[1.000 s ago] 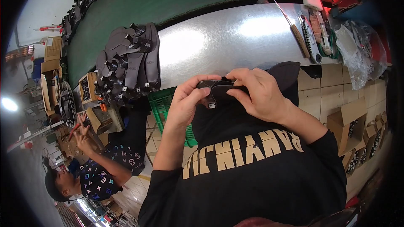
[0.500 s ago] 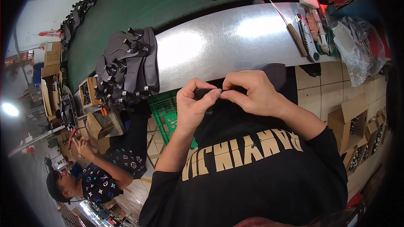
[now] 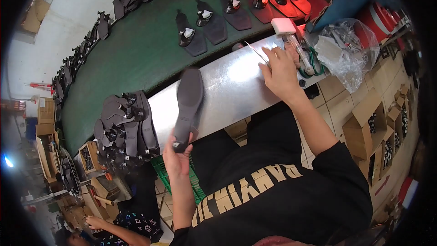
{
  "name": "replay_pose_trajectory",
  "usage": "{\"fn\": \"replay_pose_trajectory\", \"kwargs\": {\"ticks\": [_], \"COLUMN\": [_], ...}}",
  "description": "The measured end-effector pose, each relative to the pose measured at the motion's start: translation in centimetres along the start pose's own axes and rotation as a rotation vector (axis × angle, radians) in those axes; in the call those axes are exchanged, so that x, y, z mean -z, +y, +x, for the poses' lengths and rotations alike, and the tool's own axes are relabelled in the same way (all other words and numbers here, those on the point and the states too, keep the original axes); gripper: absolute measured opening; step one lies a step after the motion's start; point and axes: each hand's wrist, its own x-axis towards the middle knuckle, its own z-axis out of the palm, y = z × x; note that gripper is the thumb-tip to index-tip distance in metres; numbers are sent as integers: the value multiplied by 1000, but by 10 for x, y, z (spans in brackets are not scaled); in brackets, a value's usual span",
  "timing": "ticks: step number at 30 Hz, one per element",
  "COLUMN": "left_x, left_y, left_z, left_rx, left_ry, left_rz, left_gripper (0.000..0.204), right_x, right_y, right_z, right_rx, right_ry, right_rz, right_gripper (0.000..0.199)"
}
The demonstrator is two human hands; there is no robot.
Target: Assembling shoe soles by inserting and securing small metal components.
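Observation:
My left hand (image 3: 177, 160) is closed around the heel end of a dark sandal sole (image 3: 190, 92), which it holds up over the shiny metal worktop (image 3: 232, 93). The sole's broad end points away from me, slightly blurred. My right hand (image 3: 283, 76) reaches over the tools at the worktop's right end, fingers apart. By its fingertips shows the thin metal spike of an awl (image 3: 256, 51); the handle is hidden beneath the hand. A clear tube-shaped tool (image 3: 304, 59) and a white block (image 3: 284, 26) lie beyond the hand.
A pile of dark sandals (image 3: 129, 130) stands at the worktop's left end. Several sandals (image 3: 211, 20) lie on the green belt (image 3: 136, 61). A crumpled plastic bag (image 3: 346, 48) is at the right, above open cartons (image 3: 364, 127). Another person (image 3: 132, 225) works at the lower left.
My hands have moved apart. The left now holds the sole out to the left over the worktop; the right has gone out to the tools. The view has shifted, showing more of the belt.

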Motion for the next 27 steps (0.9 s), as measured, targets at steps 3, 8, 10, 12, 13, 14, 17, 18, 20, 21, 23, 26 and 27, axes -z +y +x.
{"fn": "replay_pose_trajectory", "kwargs": {"ticks": [3,8,10,12,13,14,17,18,20,21,23,26,27], "left_x": [1,-11,-20,-33,-40,-47,-51,-53,-58,-56,-52,-51,-51], "left_y": [-11,-9,-12,-11,-12,-11,-22,-23,-23,-24,-27,-25,-24], "left_z": [-4,2,4,5,7,4,6,5,2,-1,-5,-3,-3], "left_rx": [139,320,393,456,484,495,459,459,456,446,450,392,338], "left_ry": [-106,2,-42,-92,-109,-108,-239,-235,-181,-178,-158,-123,-142], "left_rz": [-147,-434,-583,-631,-650,-648,-616,-619,-644,-649,-591,-521,-485], "left_gripper": [47,30,23,23,24,26,26,26,25,25,25,27,29], "right_x": [-15,-22,-9,0,2,-1,-18,-26,-30,-31,-31,-27,-26], "right_y": [14,-14,-51,-90,-99,-111,-117,-116,-115,-115,-115,-113,-110], "right_z": [-26,-33,-42,-59,-64,-71,-89,-92,-97,-97,-96,-90,-88], "right_rx": [-8,-48,-158,-251,-211,-290,-388,-311,-262,-254,-245,-498,-693], "right_ry": [-208,-241,-401,-650,-767,-831,-924,-842,-721,-728,-678,-793,-899], "right_rz": [-270,160,590,894,917,1002,1118,1079,1032,1036,1017,1199,1301], "right_gripper": [31,29,31,38,47,51,58,58,50,50,42,34,33]}}
